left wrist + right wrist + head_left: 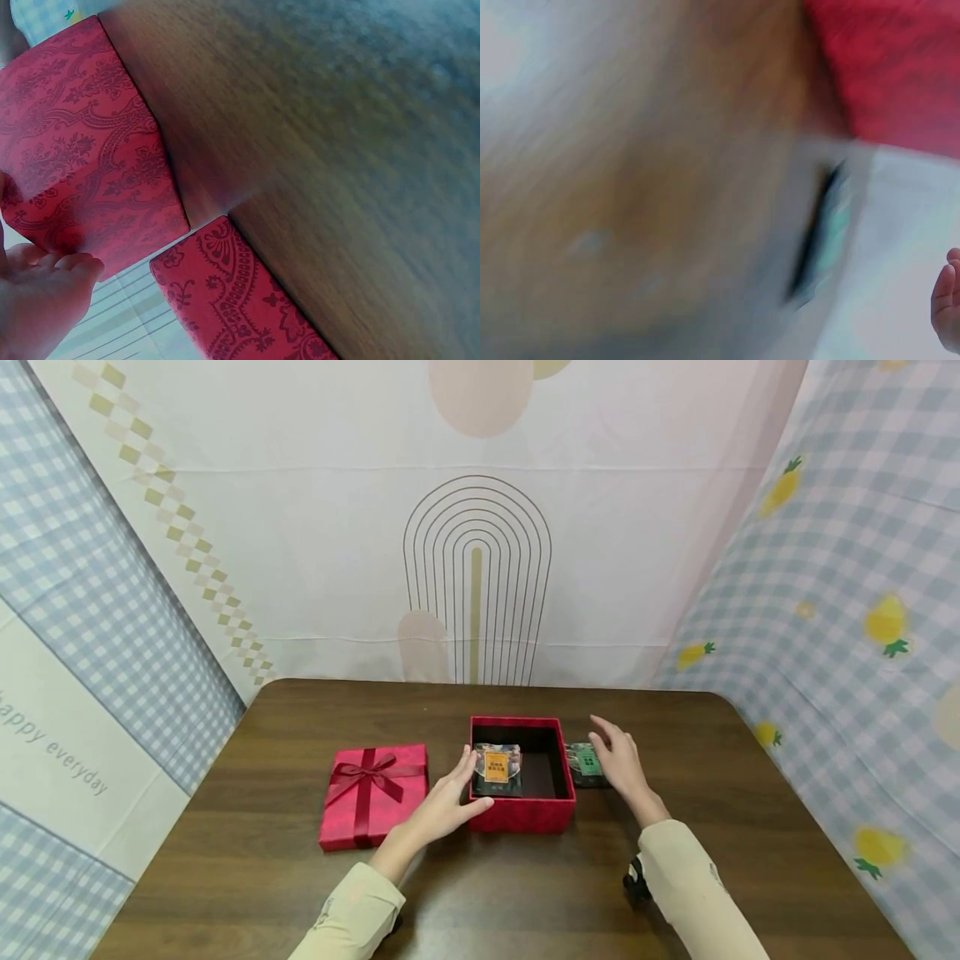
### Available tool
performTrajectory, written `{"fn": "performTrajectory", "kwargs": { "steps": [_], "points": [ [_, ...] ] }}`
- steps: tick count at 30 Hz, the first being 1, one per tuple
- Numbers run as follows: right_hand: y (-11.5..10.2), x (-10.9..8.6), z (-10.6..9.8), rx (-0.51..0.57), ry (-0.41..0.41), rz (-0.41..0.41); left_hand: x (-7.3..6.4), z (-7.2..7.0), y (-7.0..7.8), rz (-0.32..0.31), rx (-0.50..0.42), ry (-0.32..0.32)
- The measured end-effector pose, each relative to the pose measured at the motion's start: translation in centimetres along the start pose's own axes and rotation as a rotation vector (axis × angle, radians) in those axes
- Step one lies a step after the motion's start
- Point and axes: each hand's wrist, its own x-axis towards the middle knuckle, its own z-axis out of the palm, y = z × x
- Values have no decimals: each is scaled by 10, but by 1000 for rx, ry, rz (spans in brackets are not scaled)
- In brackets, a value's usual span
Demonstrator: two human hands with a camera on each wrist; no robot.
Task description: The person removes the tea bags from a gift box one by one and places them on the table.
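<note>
A red gift box (pixel 521 816) with a dark inside stands uncovered on the table. In its left half lies a dark square packet (pixel 497 768) with an orange label. My left hand (pixel 438 810) rests at the box's left side, fingers straight and thumb stretched past the front corner. In the left wrist view its fingertips lie against the patterned box wall (pixel 82 142). To the right of the box, a packet with a green label (pixel 585 760) lies on the table. Over its right edge my right hand (pixel 624 767) hovers, fingers relaxed, holding nothing.
The red lid (pixel 375 810), with a dark red ribbon bow, lies left of the box, close to my left forearm. The brown wooden table (pixel 300 893) runs back to a hanging white cloth (pixel 330 568). Checked cloths hang at both sides.
</note>
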Motion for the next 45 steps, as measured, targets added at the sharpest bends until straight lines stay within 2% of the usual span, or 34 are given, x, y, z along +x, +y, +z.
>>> {"fn": "performTrajectory", "kwargs": {
  "steps": [4, 10, 15, 19, 22, 25, 30, 37, 45],
  "points": [
    [-31, 2, 7, 70, 17, -49, 0, 0, -1, 0, 11, -5],
    [-70, -1, 22, 120, -15, -152, 0, 0, 0, -11, 16, -6],
    [-91, -4, 36, 163, -72, -191, 0, 0, 0, -6, 15, -5],
    [-99, -5, 48, 202, -136, -182, 0, -1, -1, -6, 18, -7],
    [-99, -6, 56, 195, -188, -156, 0, -1, -1, 3, 15, -8],
    [-96, -5, 62, 142, -233, -120, 0, -1, -1, 17, 14, -8],
    [-92, -3, 66, 69, -308, -13, 0, 0, -1, 20, 14, 1],
    [-90, 0, 72, -84, -485, 152, -1, -1, 0, 8, 19, 7],
    [-88, 1, 76, -197, -654, 246, -1, -1, 1, 10, 19, 5]
  ]
}}
